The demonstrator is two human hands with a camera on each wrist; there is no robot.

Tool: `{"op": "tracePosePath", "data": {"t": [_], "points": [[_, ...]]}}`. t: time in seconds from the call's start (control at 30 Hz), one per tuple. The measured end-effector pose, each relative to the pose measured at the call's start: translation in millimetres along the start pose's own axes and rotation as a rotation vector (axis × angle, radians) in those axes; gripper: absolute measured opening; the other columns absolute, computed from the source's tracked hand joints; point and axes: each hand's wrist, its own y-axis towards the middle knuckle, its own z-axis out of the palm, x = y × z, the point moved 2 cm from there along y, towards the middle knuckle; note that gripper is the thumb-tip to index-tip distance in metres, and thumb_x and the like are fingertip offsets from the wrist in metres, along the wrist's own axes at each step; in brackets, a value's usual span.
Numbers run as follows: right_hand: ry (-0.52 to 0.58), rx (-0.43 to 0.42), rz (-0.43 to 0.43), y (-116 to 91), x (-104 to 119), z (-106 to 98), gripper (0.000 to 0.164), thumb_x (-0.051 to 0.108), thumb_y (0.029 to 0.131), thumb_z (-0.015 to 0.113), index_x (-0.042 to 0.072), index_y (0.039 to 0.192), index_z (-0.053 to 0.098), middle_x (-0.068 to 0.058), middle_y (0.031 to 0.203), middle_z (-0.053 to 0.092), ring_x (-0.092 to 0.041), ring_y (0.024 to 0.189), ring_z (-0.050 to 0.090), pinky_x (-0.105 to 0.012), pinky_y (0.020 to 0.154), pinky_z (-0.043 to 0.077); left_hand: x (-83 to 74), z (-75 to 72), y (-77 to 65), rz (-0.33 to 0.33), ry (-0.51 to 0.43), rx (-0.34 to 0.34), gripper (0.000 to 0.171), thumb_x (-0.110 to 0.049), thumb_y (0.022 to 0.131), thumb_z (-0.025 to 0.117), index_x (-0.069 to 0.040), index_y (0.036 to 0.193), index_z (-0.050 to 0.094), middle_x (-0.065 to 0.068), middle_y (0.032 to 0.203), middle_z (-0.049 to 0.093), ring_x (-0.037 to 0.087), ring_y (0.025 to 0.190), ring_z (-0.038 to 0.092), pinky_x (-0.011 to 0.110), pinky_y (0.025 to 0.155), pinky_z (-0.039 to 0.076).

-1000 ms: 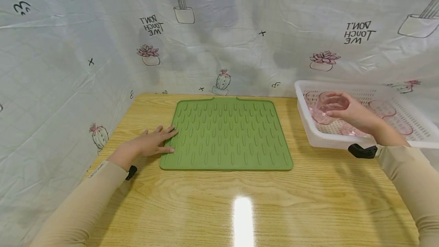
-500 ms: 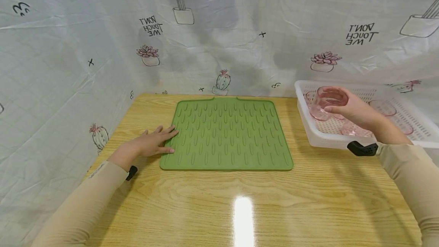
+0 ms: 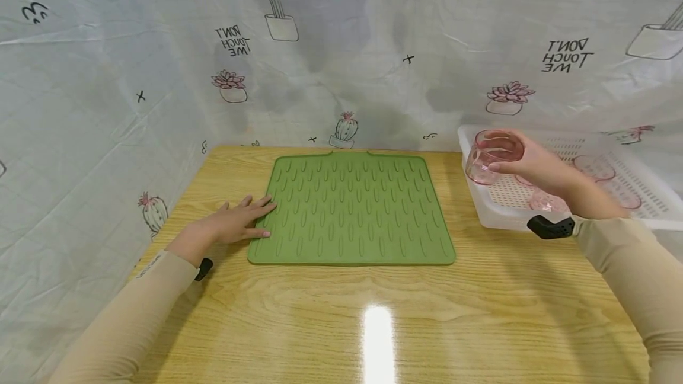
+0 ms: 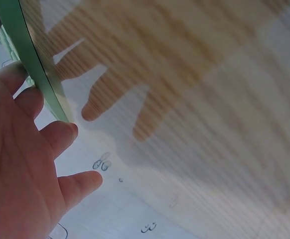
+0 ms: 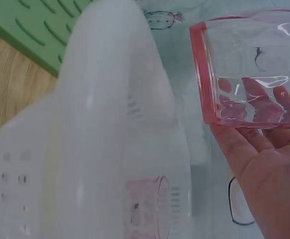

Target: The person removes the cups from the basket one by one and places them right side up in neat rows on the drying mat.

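Note:
A green ridged drying mat (image 3: 352, 212) lies flat on the wooden table. My left hand (image 3: 235, 222) rests at its left edge, fingers spread, the fingertips overlapping the border. In the left wrist view, that hand's fingers (image 4: 60, 137) reach along the mat's edge (image 4: 40, 74). On the other side, my right hand (image 3: 549, 170) grips a clear pink drinking glass (image 3: 480, 165) from its right side, over the left rim of a white plastic basket (image 3: 507, 218). The right wrist view shows the glass (image 5: 254, 59) with fingers seen through its wall.
Several more pink glasses stay in the basket, among them one glass (image 5: 147, 206) near its wall and another glass (image 3: 594, 168) further right. A whitish curtain (image 3: 341, 64) with cactus drawings hangs behind and to the left. Wooden table surface (image 3: 299, 319) extends in front of the mat.
My right hand has lifted the pink glass from inside the basket and carried it left toward the basket's left rim. My left hand has stayed at the mat's edge.

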Motion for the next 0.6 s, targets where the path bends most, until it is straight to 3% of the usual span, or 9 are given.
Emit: {"op": "tracePosePath", "data": {"t": [0.6], "points": [[0.135, 0.152, -0.095, 33, 13, 36, 0.053, -0.009, 0.099, 0.061, 0.014, 0.143, 0.042, 0.008, 0.134, 0.058, -0.007, 0.124, 0.057, -0.022, 0.093, 0.053, -5.0, -2.9, 3.7, -0.014, -0.023, 0.002, 0.084, -0.052, 0.102, 0.057, -0.01, 0.165, 0.021, 0.017, 0.17, 0.009, 0.051, 0.152, -0.001, 0.08, 0.11, -0.002]]}}
